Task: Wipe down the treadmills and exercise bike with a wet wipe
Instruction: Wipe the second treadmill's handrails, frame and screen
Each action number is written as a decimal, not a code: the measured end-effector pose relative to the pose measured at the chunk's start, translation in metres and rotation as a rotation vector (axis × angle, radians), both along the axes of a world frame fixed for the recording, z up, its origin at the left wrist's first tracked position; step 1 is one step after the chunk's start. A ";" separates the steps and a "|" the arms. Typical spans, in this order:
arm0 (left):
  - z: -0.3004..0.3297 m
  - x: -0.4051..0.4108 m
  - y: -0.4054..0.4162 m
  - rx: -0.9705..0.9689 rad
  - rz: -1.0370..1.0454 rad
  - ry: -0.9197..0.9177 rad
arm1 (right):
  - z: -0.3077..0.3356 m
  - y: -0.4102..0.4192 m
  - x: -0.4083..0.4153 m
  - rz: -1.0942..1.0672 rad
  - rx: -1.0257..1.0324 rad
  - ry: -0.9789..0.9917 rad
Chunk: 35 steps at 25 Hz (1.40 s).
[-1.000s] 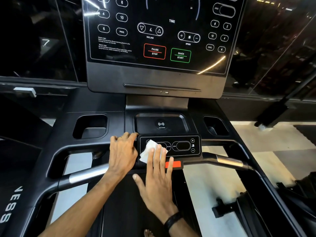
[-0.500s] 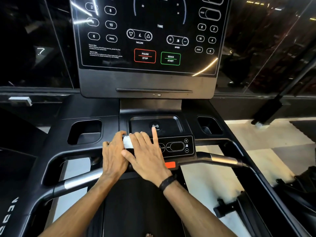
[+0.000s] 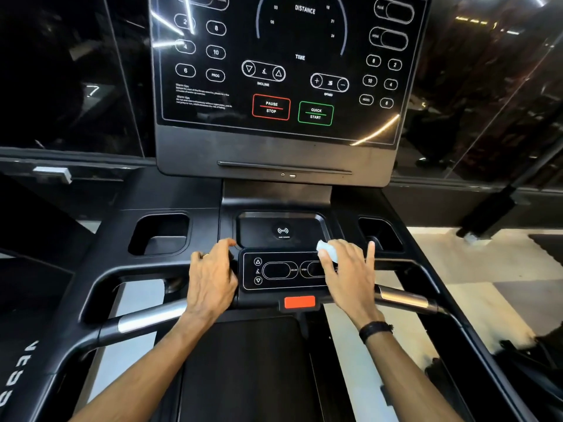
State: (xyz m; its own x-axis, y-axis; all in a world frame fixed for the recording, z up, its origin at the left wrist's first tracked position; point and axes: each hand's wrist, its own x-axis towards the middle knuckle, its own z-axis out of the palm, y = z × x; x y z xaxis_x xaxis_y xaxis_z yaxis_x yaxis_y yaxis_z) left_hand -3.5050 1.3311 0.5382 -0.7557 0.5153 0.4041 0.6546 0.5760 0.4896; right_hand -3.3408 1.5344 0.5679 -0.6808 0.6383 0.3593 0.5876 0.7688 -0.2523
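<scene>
Wet wipe [image 3: 327, 250], white and crumpled, is pressed by the right hand [image 3: 350, 275] against the right end of the small black control panel [image 3: 283, 271] set at the middle of the black treadmill [image 3: 170, 205]. Only a bunched part of the wipe is seen, sticking out past the fingertips at the panel's upper right corner, just below the recessed black charging tray [image 3: 280, 228]. The right hand is laid flat with its fingers fairly straight over the wipe, the little finger being raised and spread apart from the rest. A black band [image 3: 375, 329] is worn on the right wrist.

The left hand [image 3: 211, 277] is placed beside the left edge of the small panel, its fingers curled over the moulded edge of the console, which is gripped there. A ring is seen on one finger.

An orange-red stop tab [image 3: 299, 302] is fixed just below the panel, between the two hands. Silver and black handlebars [image 3: 143, 322] are seen running out to either side. Two open cup holders [image 3: 160, 234] are sunk into the console, one on each side of the tray. Above, the large glossy black display [image 3: 286, 65] is marked with DISTANCE, TIME, INCLINE, a red PAUSE STOP box and a green QUICK START box.
</scene>
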 end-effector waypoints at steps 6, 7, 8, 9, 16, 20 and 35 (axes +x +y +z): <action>0.003 0.002 0.001 0.024 0.029 -0.016 | -0.020 -0.030 0.026 -0.192 -0.585 0.348; 0.002 0.002 0.002 0.011 0.025 -0.017 | -0.020 -0.035 0.031 -0.206 -0.627 0.339; 0.000 0.002 0.003 -0.005 0.020 -0.019 | -0.020 -0.034 0.032 -0.218 -0.631 0.331; -0.002 0.001 0.002 -0.018 0.016 -0.016 | -0.016 -0.030 0.029 -0.224 -0.594 0.319; 0.001 0.002 -0.001 0.084 0.044 -0.005 | 0.013 -0.027 -0.026 0.059 -0.168 -0.038; 0.002 0.000 -0.006 0.263 0.120 -0.085 | 0.013 -0.083 -0.066 0.363 -0.034 -0.096; -0.002 0.002 -0.009 0.304 0.079 -0.077 | -0.017 -0.115 -0.019 0.644 0.321 -0.297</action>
State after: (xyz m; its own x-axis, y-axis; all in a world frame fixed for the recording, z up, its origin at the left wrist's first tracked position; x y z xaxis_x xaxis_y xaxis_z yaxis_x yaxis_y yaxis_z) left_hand -3.5030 1.3225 0.5367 -0.8228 0.3182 0.4709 0.5682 0.4434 0.6932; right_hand -3.3602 1.4194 0.5507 -0.9788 -0.0197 0.2040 0.0088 0.9904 0.1382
